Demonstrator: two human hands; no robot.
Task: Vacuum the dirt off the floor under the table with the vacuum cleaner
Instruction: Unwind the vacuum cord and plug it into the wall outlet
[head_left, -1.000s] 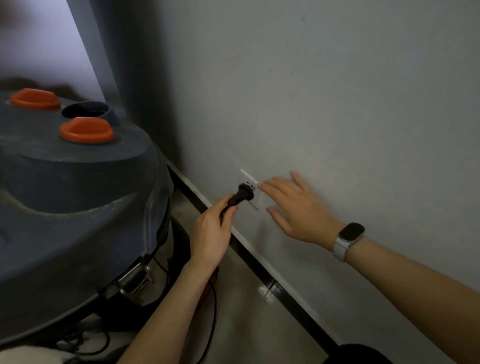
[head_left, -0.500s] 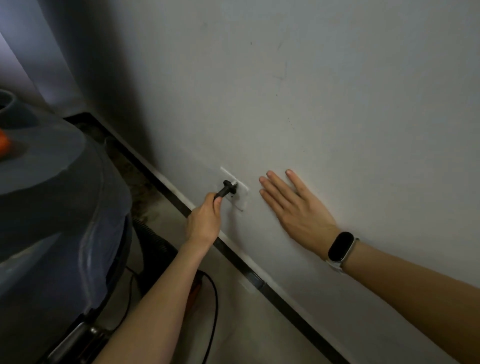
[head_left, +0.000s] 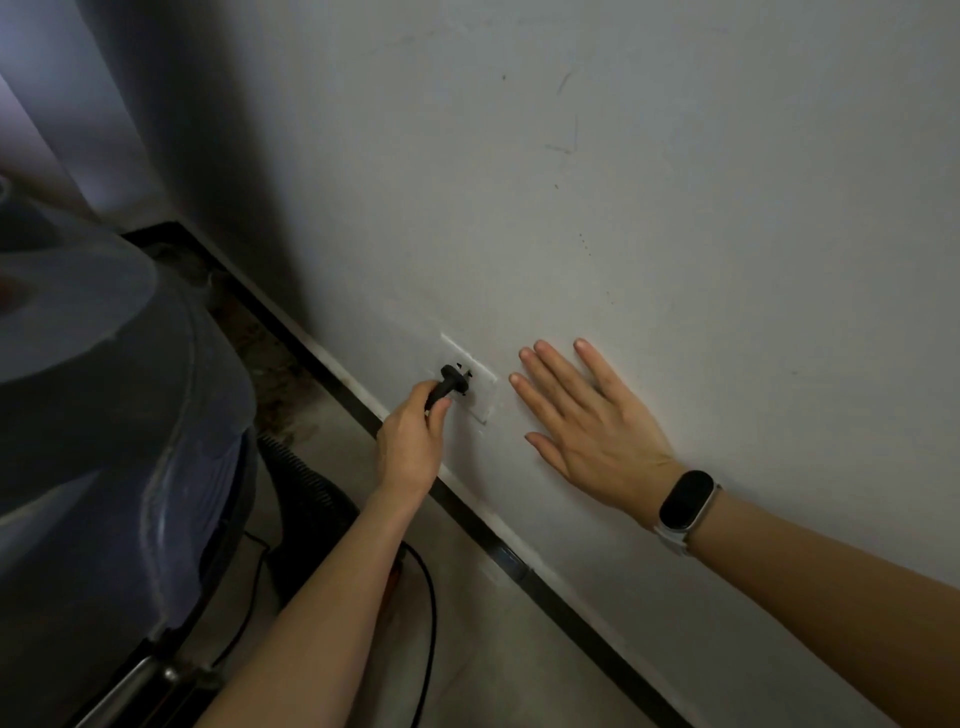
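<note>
Pale grey plaster wall (head_left: 675, 182) fills most of the view, and low on it sits the white square wall socket (head_left: 475, 387), which I take as the landmark for all places. Just left of the socket and touching its face is the small black plastic plug (head_left: 451, 382); its long axis points up and to the right, straight into the socket, and a little of the metal pins shows between plug and plate, so I judge it is not yet pushed fully home. The left hand (head_left: 410, 441) lies below and left of the socket, its fingers and thumb curled around the back of the plug. The right hand (head_left: 592, 421) is just right of the socket, apart from it, pressed flat on the wall with straight spread fingers and holding nothing; a black band watch (head_left: 685, 501) sits on its wrist. The left hand is therefore the nearer one, and the coming push goes along the plug axis. The large dark grey drum vacuum cleaner (head_left: 104, 441) stands well left of the socket, on the grey concrete floor (head_left: 493, 649), with its thin black power cord (head_left: 428, 623) running below the left arm.
</note>
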